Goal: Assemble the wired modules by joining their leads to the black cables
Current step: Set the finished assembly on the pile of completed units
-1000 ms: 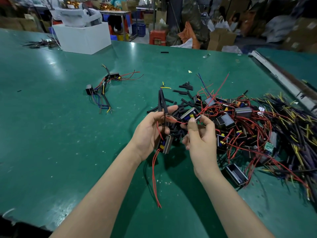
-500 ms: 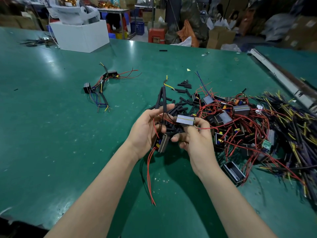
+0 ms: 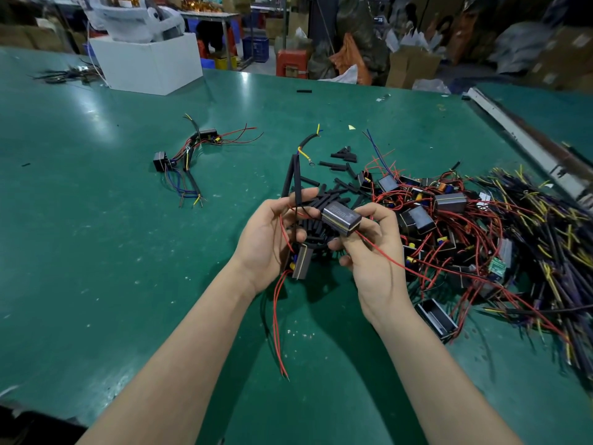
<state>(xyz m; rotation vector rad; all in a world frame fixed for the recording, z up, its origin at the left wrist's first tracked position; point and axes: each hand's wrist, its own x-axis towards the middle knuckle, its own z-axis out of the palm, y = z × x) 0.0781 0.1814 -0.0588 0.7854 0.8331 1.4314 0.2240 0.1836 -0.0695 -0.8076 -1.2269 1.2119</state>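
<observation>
Holding both hands up over the green table (image 3: pixel 96 252), just in front of the heap of short black sleeving pieces (image 3: pixel 330 200). Left hand (image 3: pixel 269 239) curling around a black cable (image 3: pixel 293 178) and a thin red lead (image 3: pixel 282 226), thumb pressing them against the fingers. Cable running roughly upright from that grip, pointing away toward the far side of the table, yellow wire with a ring terminal (image 3: pixel 310 161) poking out near its top. Also dangling a module (image 3: pixel 301 261) just under that palm, long axis near vertical, red leads (image 3: pixel 277 332) trailing down toward the near edge. Right hand (image 3: pixel 372 258) pinching a second grey module (image 3: pixel 340 218) between thumb and fingertips, tight hold, long axis tilting from upper left down to lower right, one red lead running off to the right. Sitting to the right: big pile of modules with red wires (image 3: pixel 449 226), then a bundle of black cables with yellow tips (image 3: pixel 552 239). Further left, a finished-looking harness (image 3: pixel 189 159) lying well apart.
</observation>
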